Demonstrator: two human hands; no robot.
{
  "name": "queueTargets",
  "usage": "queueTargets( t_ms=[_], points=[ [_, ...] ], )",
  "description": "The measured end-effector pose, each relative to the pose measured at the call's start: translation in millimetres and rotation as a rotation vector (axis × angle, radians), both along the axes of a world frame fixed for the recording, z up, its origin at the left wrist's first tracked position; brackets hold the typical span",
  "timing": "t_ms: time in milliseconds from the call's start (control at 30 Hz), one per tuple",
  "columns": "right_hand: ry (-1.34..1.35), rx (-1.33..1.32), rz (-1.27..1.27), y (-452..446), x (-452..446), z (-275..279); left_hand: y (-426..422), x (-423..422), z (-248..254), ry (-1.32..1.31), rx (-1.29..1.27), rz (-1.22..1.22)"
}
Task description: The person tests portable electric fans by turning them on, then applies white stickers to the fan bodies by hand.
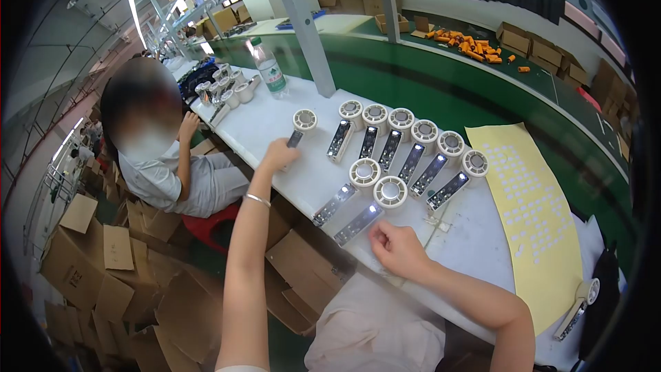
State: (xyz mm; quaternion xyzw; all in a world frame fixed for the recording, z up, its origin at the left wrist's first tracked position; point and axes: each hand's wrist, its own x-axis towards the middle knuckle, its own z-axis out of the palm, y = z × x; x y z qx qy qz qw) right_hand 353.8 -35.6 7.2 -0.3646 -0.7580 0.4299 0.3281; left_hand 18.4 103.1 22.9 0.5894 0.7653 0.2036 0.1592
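My left hand [281, 154], with a bracelet on the wrist, is stretched out to the white table [255, 124]. Its fingers are closed round the dark handle of a white round-headed device [303, 124]. Near the table's front edge, my right hand [398, 248] is curled, and what its fingers hold, if anything, is hidden. Just left of it lies a device with a clear-looking handle [359, 224], and beside that another one [334, 205]. Behind them several more devices [412, 162] lie in a slanted row, round heads away from me, circuit-like handles towards me.
A yellow sheet [509, 165] with small pale dots lies at right, near another device [577, 310]. A water bottle [270, 72] stands by a metal post [303, 27]. A seated person [155, 165] is at left. Cardboard boxes [82, 255] fill the floor. Orange parts [471, 47] lie across the green belt.
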Motion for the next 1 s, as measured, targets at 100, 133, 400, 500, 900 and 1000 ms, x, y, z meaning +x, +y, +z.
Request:
queueTargets(
  t_ms=[100, 133, 400, 500, 900, 1000],
  points=[
    [0.011, 0.028, 0.025, 1, 2, -3, -7, 22, -14, -0.395, 0.213, 0.005],
    [-0.002, 0.019, 0.038, 1, 2, -2, -10, 28, -17, -0.598, 0.262, 0.012],
    [0.024, 0.133, 0.08, -2, 8, -7, -28, 77, -30, -1.06, 0.385, -0.048],
    [0.0, 0.114, 0.094, -2, 7, -5, -36, 79, -29, -1.154, 0.373, -0.126],
    [-0.087, 0.06, 0.089, -2, 3, 5, -44, 74, -36, -1.24, 0.501, -0.236],
    [-0.087, 0.066, 0.091, -1, 2, 4, -44, 74, -36, -1.209, 0.539, -0.234]
  ],
)
